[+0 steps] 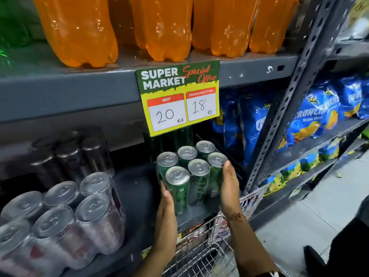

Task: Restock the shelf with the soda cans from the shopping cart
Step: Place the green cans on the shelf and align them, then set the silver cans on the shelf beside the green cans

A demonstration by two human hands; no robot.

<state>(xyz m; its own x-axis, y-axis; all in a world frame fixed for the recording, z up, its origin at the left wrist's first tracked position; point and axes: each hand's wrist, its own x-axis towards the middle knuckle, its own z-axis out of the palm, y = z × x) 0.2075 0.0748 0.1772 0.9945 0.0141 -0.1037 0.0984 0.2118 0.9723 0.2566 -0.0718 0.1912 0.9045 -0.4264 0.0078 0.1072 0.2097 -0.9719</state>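
Six-pack of green soda cans [191, 172] stands upright at the front edge of the lower shelf [137, 192], long axis running back into the bay. Left hand [166, 208] and right hand [229, 186] press flat on opposite long sides, grip clamping the pack; the wire shopping cart [201, 254] sits just below. Judged next: push straight back, both hands equally near; red six-pack [65, 218] stands apart to the left.

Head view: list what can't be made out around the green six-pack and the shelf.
- Green six-pack: brand lettering too blurred to read; the left hand and right hand cover its sides.
- Green cans behind it: the price sign hides their tops.
- Dark cans: blurred, labels unreadable.
- Shopping cart: cut off by the bottom edge and hidden by the arms, contents unclear.
- Orange bottles: tops cut off by the top edge.
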